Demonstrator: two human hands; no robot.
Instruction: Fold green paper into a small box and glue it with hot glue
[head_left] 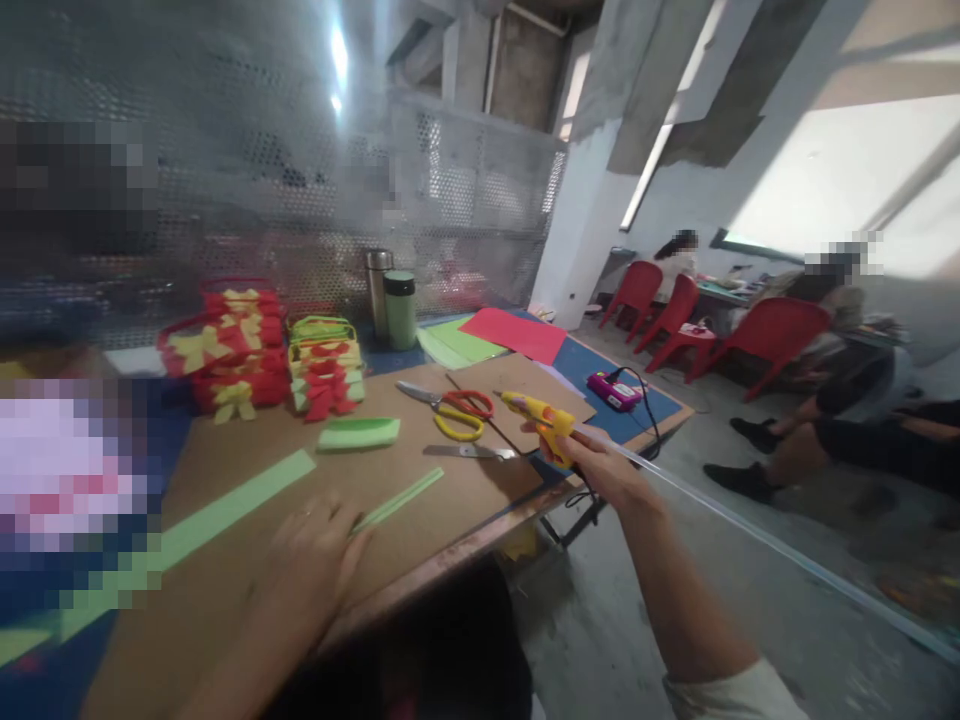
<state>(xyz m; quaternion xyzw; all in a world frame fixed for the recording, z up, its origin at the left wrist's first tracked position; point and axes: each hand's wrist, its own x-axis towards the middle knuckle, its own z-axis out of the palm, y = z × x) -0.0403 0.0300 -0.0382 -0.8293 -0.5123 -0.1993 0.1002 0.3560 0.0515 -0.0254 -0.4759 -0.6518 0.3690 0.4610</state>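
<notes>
My right hand (604,465) is wrapped around a yellow hot glue gun (551,422), held over the table's right front edge with its nozzle facing left. A long clear glue stick (750,540) runs out of its back toward the lower right. My left hand (319,545) rests low over the brown board, its fingers closed at the near end of a narrow folded green strip (405,497). Beyond it lies a rolled or folded light green piece (360,433). A long, wider green strip (232,510) extends to the left of this hand.
Scissors (450,408) with orange and yellow handles lie beside a metal ruler (469,452) on the brown board (255,600). Red baskets with yellow bows (236,350), green baskets (326,365), two flasks (400,310), coloured sheets (517,333) and a purple device (615,390) stand around. People sit at right.
</notes>
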